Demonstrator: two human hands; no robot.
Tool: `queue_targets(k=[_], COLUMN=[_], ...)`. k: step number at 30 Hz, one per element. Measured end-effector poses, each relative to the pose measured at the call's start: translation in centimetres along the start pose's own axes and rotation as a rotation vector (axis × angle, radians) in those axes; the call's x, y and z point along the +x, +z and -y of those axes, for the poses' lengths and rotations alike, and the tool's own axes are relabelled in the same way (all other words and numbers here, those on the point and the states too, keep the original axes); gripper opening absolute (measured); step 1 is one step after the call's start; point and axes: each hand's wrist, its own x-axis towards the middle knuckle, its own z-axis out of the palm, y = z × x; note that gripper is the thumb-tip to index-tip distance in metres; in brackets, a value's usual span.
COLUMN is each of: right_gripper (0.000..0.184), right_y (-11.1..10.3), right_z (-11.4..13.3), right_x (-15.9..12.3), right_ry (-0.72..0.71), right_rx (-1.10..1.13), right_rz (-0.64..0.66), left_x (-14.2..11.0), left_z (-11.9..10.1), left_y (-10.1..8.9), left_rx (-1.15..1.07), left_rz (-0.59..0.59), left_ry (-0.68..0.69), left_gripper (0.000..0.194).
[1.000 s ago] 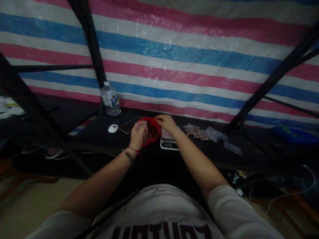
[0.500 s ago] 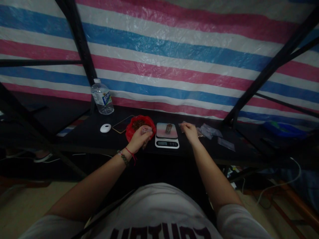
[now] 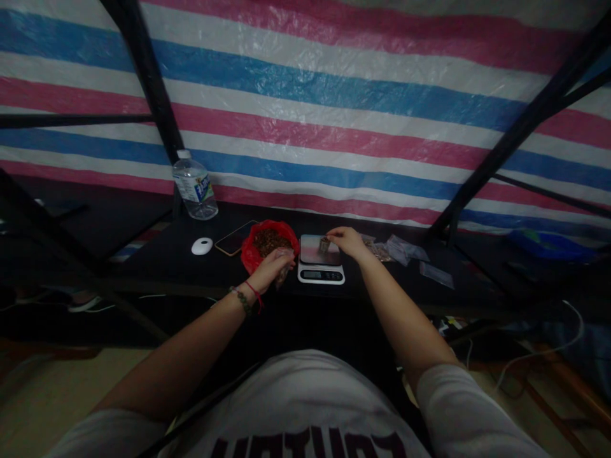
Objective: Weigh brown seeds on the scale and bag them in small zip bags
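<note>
My left hand is closed around a small clear plastic bag with something brown in it, just in front of a red plastic bag holding loose brown bits. To its right lies a white kitchen scale with a shiny flat top. A small cylindrical cup stands on the scale's top, toward its right side. My right hand reaches in from the right, its fingertips pinched at the cup's upper edge.
Filled small bags and flat clear bags lie right of the scale. At left are a phone, a white computer mouse and a big water bottle. Black metal posts and a striped plastic sheet rise behind.
My right hand has moved left from the small bags to the cup on the scale. My left hand has shifted slightly down and right, still holding its plastic bag.
</note>
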Motion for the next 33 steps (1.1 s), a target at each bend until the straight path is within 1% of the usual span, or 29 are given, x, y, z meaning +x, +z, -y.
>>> queue_targets(k=[3, 6, 9, 11, 12, 14, 15, 17, 20, 23, 25, 28, 31, 33], right_gripper=[0.020, 0.018, 0.019, 0.028, 0.036, 0.053, 0.056, 0.052, 0.046, 0.045, 0.041, 0.040, 0.043, 0.043], right_y=[0.4, 0.4, 0.3, 0.3, 0.4, 0.8, 1.1, 1.8, 3.4, 5.2, 6.4, 8.1, 9.5, 10.3], right_z=[0.0, 0.4, 0.8, 0.6, 0.4, -0.1, -0.3, -0.4, 0.9, 3.4, 5.0, 6.6, 7.4, 7.6], right_x=[0.6, 0.9, 0.7, 0.4, 0.2, -0.1, -0.2, -0.1, 0.3, 1.0, 1.3, 1.6, 1.8, 1.8], right_ry=[0.020, 0.037, 0.024, 0.027, 0.036, 0.051, 0.047, 0.024, 0.011, -0.030, -0.084, -0.149, -0.183, -0.185], right_rx=[-0.029, -0.099, -0.086, 0.011, 0.074, 0.180, 0.207, 0.201, 0.145, 0.100, 0.080, 0.074, 0.075, 0.076], right_rz=[0.067, 0.074, 0.045, 0.004, 0.002, 0.056, 0.094, 0.117, 0.032, -0.036, -0.047, 0.016, 0.098, 0.128], left_x=[0.1, -0.1, -0.2, -0.4, -0.4, -0.5, -0.5, -0.3, 0.3, 1.0, 1.4, 1.8, 2.0, 2.1], left_z=[0.2, 0.0, -0.6, -1.3, -1.8, -2.7, -3.1, -3.9, -4.6, -4.6, -4.4, -3.7, -3.3, -3.1], left_y=[0.0, -0.2, -0.3, -0.3, -0.4, -0.6, -0.7, -1.2, -2.1, -3.0, -3.5, -3.9, -4.2, -4.2], left_rx=[0.012, 0.000, -0.038, -0.077, -0.099, -0.144, -0.163, -0.197, -0.249, -0.289, -0.312, -0.323, -0.320, -0.332], left_rz=[0.047, 0.078, 0.096, 0.096, 0.089, 0.056, 0.028, -0.050, -0.152, -0.193, -0.214, -0.215, -0.189, -0.182], left_ry=[-0.016, -0.044, -0.036, -0.012, -0.003, 0.009, 0.016, 0.036, 0.030, 0.007, 0.006, -0.031, -0.099, -0.138], left_gripper=[0.024, 0.028, 0.031, 0.032, 0.032, 0.032, 0.032, 0.030, 0.030, 0.033, 0.035, 0.035, 0.035, 0.035])
